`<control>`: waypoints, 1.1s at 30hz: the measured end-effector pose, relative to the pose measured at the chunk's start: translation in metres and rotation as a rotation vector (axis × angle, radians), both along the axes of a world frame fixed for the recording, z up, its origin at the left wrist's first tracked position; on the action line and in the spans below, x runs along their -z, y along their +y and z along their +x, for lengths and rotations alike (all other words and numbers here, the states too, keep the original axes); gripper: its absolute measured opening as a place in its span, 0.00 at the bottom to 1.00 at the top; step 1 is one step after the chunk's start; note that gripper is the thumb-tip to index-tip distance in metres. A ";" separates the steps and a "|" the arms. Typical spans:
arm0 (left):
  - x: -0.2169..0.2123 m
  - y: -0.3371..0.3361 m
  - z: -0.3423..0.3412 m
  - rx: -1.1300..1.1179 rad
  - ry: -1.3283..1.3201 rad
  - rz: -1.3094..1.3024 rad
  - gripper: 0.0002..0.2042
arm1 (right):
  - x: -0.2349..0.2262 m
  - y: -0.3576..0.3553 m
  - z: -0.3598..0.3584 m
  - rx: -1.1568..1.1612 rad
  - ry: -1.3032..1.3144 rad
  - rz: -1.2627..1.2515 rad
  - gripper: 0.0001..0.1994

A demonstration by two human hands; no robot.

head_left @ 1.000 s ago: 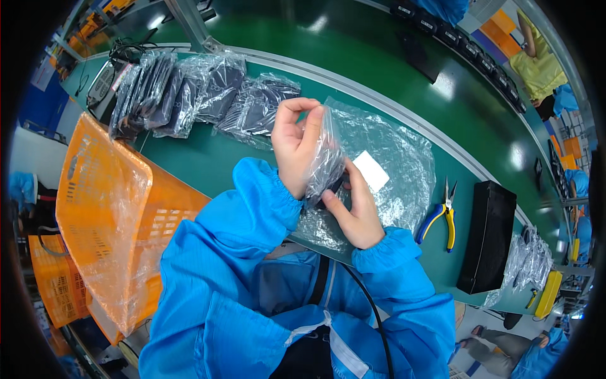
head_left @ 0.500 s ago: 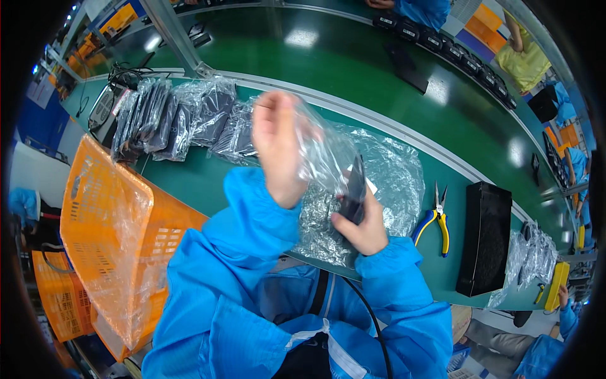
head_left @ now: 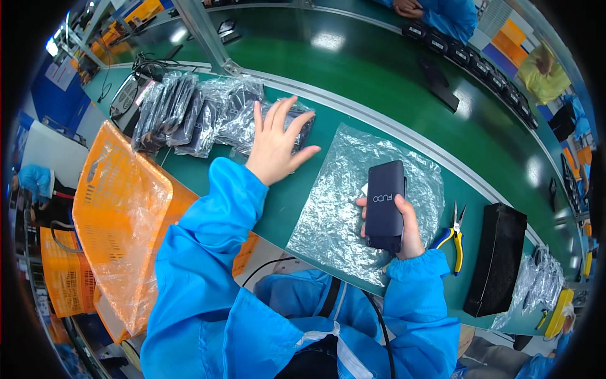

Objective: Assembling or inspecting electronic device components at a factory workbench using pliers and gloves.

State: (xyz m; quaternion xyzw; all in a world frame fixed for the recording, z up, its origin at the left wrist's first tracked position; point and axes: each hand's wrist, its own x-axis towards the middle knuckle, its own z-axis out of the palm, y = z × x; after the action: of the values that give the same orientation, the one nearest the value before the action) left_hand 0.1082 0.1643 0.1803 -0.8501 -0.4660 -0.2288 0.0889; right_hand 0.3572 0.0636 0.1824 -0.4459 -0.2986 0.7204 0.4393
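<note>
Right now my right hand (head_left: 404,227) grips a smooth, dark, slab-shaped device (head_left: 385,205), held upright over a crinkled clear plastic bag (head_left: 334,215) lying flat on the green table (head_left: 303,189). My left hand (head_left: 276,142) is spread open, fingers resting on the nearest of a row of bagged dark devices (head_left: 208,114). Yellow-handled pliers (head_left: 456,237) and a black box (head_left: 499,259) lie beyond my right hand; an orange mesh crate (head_left: 107,208) sits by my left elbow.

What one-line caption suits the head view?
Right hand holds a dark flat device above a clear bag; left hand rests on bagged devices.
</note>
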 end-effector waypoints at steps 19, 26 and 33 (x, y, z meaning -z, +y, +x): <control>0.014 -0.024 0.057 0.480 -1.529 -1.198 0.09 | -0.017 -0.015 0.002 -0.174 -0.066 -0.026 0.29; 0.011 -0.010 0.035 0.317 -2.014 -1.247 0.14 | -0.020 0.000 0.003 0.092 -1.495 0.588 0.33; 0.003 -0.008 0.039 0.398 -1.983 -1.252 0.17 | 0.000 -0.003 0.008 -0.005 -1.789 0.717 0.41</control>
State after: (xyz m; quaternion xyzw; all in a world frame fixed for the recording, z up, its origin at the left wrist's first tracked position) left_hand 0.1472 0.1562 0.1770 -0.2554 -0.2219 -0.5291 -0.7782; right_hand 0.3647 0.0610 0.1823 -0.6688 -0.7263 -0.0193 0.1574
